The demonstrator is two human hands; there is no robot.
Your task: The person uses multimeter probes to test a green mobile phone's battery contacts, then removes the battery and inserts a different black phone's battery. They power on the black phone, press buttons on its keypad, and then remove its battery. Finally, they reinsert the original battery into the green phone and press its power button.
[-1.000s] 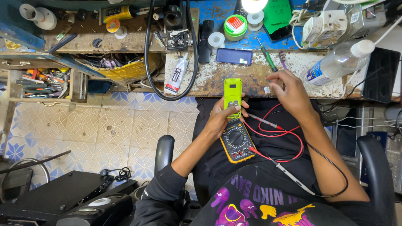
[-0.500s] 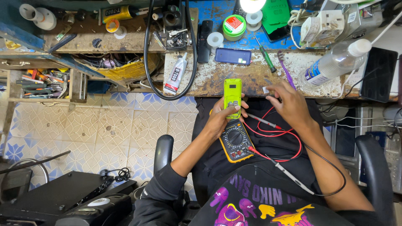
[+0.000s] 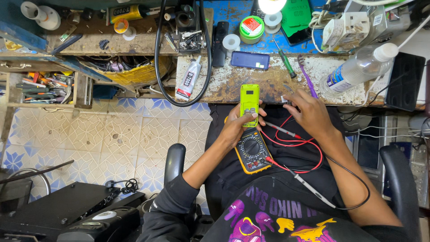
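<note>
My left hand [image 3: 234, 129] grips a lime-green phone [image 3: 249, 101] upright over my lap, its top end at the bench edge. Just below it a yellow-cased multimeter [image 3: 251, 151] rests on my lap against the same hand. My right hand [image 3: 312, 114] hovers over the lap with its fingers loosely apart and holds nothing. Its fingertips are next to a small white piece [image 3: 284, 98] at the bench edge. The red probe [image 3: 283, 131] lies under this hand with red lead loops around it. The black probe [image 3: 313, 191] lies on my shirt.
The worn bench [image 3: 224, 83] carries a dark blue phone [image 3: 250, 60], a glue tube [image 3: 188, 79], a green-handled screwdriver [image 3: 285, 64], a purple toothbrush [image 3: 307, 80], a plastic bottle [image 3: 358, 69] and a looping black cable [image 3: 157, 67]. An open tool drawer [image 3: 42, 85] is at left, a chair armrest [image 3: 174, 162] beside my left arm.
My right hand has drawn back from the bench edge toward my lap. The left hand, green phone and multimeter have stayed put.
</note>
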